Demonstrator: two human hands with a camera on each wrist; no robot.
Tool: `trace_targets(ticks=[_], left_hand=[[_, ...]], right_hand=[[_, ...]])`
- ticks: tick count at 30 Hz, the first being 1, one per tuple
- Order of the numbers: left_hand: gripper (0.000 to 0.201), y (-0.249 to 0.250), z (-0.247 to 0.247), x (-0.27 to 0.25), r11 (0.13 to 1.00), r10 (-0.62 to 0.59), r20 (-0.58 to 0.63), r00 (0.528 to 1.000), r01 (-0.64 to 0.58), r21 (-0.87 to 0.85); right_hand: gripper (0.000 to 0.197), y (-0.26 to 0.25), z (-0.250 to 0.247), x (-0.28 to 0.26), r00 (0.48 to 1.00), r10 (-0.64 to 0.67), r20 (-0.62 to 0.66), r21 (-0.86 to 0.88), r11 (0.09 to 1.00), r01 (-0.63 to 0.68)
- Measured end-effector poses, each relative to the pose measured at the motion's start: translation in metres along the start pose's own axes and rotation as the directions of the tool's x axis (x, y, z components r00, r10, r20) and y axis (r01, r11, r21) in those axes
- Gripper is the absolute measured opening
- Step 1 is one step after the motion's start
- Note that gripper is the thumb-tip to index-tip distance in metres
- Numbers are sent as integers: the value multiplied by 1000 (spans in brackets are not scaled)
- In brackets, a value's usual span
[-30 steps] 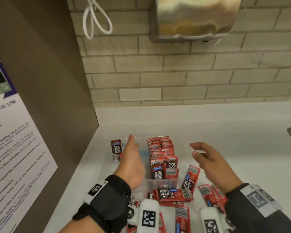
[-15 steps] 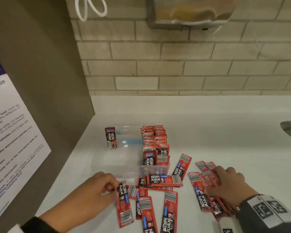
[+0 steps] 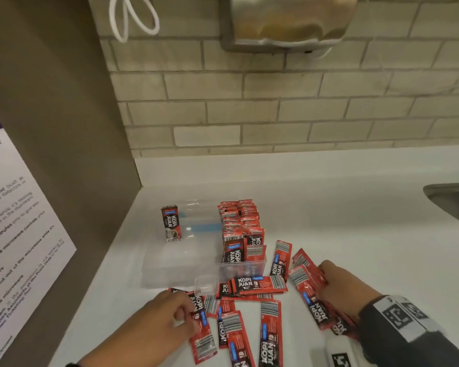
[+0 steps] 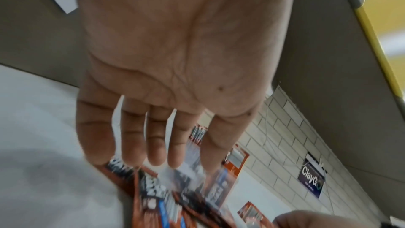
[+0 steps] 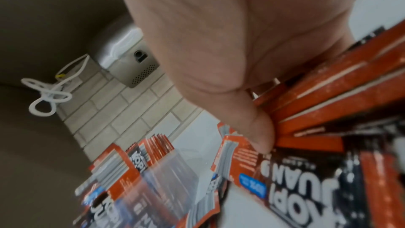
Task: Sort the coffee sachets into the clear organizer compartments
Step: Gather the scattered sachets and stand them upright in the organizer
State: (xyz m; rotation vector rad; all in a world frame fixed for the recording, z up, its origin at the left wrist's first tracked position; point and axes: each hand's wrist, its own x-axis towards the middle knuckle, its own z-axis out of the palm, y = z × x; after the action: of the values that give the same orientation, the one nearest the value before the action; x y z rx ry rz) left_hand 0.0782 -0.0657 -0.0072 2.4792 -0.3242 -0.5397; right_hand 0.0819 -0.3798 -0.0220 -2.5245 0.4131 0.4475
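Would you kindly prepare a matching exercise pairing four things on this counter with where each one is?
Things:
1. lone upright sachet
2. packed row of sachets
3. left hand
4. right hand

Places:
A. right compartment of the clear organizer
B. on the loose sachets nearest the left panel
C. far left corner of the organizer
D. on a fanned pile right of the organizer

Pairs: 1-C, 2-A, 3-B, 4-D

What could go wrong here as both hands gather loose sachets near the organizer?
The right hand grips a fanned bundle of sachets; some may slip out when lifted. The organizer's right compartment looks packed, so more there may jam or spill. The left hand works near the light clear organizer and could nudge it.
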Motion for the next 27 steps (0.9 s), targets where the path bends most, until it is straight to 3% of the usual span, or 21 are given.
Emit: trace_targets(ticks=[5, 8, 13, 17, 20, 23, 25, 27], left_hand=[[16, 6, -20, 3, 970, 100, -100, 990, -120, -213], [18, 18, -26, 8, 932, 116, -92, 989, -140, -334], [13, 47, -22, 15, 875, 98, 28, 995, -73, -479], [28, 79, -15, 25, 843, 147, 213, 966, -10, -537], [55, 109, -3, 34, 744, 203, 319, 926, 66, -665], [72, 128, 10, 44, 602, 273, 254, 928, 41, -797], [78, 131, 18, 53, 554, 261, 157, 953, -15, -833], [82, 130, 19, 58, 564, 239, 109, 965, -47, -824]], right_hand=[[20, 3, 0, -1, 993, 65, -94, 108, 993, -54], [19, 8, 3, -1, 979, 120, -165, 249, 966, -76], [23, 10, -2, -9, 972, 163, -167, 642, 766, -18], [21, -16, -34, -23, 989, -8, -145, 828, 546, 126], [21, -50, -54, -34, 962, -206, -181, 874, 414, 253], [26, -73, -44, -39, 928, -285, -238, 877, 348, 332], [28, -81, -28, -39, 923, -292, -252, 882, 324, 343], [31, -84, -18, -38, 926, -298, -231, 891, 317, 324]])
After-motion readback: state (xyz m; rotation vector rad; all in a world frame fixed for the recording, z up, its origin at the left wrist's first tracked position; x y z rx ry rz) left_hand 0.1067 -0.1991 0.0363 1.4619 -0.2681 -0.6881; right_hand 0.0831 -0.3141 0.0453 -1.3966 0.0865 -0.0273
